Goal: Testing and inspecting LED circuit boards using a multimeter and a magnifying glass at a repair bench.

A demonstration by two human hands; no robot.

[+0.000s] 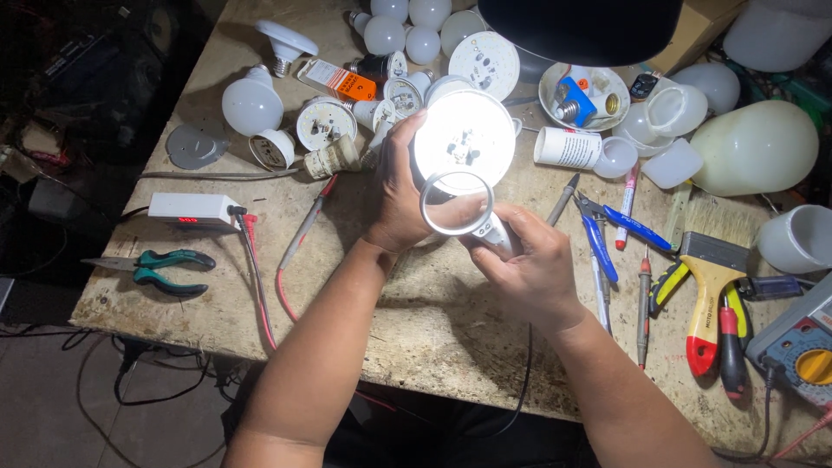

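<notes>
- Left hand (400,195) wrapped around the left edge of an opened LED bulb (464,139), fingers curled tight against its rim, thumb lower on the housing.
- LED bulb glowing bright white, its round board facing up, held just above the workbench (260,277) near the middle of the view.
- Right hand (529,269) closed on the handle of a magnifying glass (457,204), fingers clenched together around the grip.
- Magnifying glass ring just below the lit board, overlapping its lower edge, tilted toward the camera.
- Far left: green-handled pliers (165,269) lying flat, with a white tester box (191,208) behind them and red probe leads (260,277) trailing over the front edge.
- Behind the hands: a scatter of white bulb domes (251,104), bare round LED boards (484,62) and stripped bulb bases.
- Right of the hands: blue-handled pliers (607,230), a marker pen (626,204) and a screwdriver (643,303), all near one another.
- Farther right: a yellow-handled paintbrush (711,260), a large cream diffuser dome (754,147) and a multimeter (802,347) at the corner.
- Top centre: a dark lamp shade (581,26) hanging over the bench.
</notes>
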